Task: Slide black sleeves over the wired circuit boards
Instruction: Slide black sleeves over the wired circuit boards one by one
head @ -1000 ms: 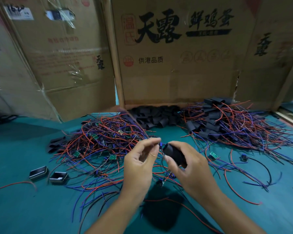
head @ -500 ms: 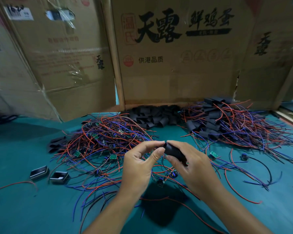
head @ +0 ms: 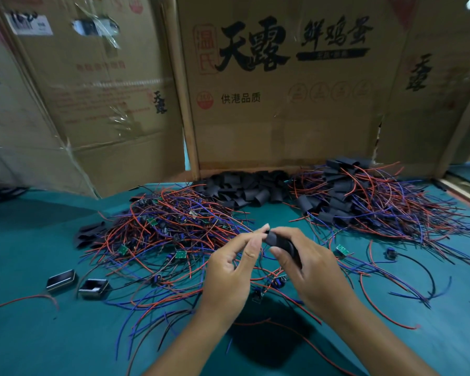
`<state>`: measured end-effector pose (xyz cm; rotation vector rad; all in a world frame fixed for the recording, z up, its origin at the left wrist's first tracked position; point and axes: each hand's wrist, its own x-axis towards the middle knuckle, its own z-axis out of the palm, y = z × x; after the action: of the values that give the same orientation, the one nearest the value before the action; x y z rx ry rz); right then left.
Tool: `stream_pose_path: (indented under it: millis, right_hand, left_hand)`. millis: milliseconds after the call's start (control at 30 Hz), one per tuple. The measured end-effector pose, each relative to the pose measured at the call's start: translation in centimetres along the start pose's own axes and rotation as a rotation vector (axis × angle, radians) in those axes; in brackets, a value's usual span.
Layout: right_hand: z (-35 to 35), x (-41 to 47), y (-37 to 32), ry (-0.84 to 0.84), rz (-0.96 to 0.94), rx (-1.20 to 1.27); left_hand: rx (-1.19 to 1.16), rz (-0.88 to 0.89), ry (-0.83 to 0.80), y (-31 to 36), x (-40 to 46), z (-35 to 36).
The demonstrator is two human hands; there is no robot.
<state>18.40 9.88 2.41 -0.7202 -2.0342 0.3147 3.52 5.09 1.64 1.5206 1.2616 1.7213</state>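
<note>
Holding a black sleeve in the right hand, left hand fingers pinching its end, above the green desk.

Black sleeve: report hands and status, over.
Right hand grips black sleeve; left hand pinches at its open end. Board hidden, insertion unconfirmed. Loose wires underneath, nothing blocking.

Bare green mat lies open at front left. Wire piles and loose sleeves crowd the middle; cardboard boxes block the rear
</note>
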Motion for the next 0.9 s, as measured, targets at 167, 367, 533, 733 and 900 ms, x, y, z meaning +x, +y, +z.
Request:
stream_pose_path:
  millis: [167, 367, 533, 733, 900]
  right_hand:
    - [-0.1, 0.0, -0.2, -0.031, 0.001, -0.041]
    - [-0.2, 0.0, -0.6, -0.123, -0.008, -0.103]
    - [-0.6, 0.2, -0.5, -0.146, -0.022, -0.177]
    - [-5.9, 4.6, 3.1, -0.020, 0.051, -0.291]
    - [-11.9, 14.1, 10.6, 0.102, 0.113, -0.629]
  left_hand:
    - [-0.056, -0.005, -0.008, 0.0, 0.1, 0.2]
    - [-0.111, -0.020, -0.033, -0.1, 0.2, 0.0]
    - [-0.087, 0.019, 0.009, -0.1, 0.2, 0.0]
    - [0.289, 0.160, 0.126, -0.5, 0.8, -2.2]
    - [0.792, 0.400, 0.027, -1.6, 0.9, -2.6]
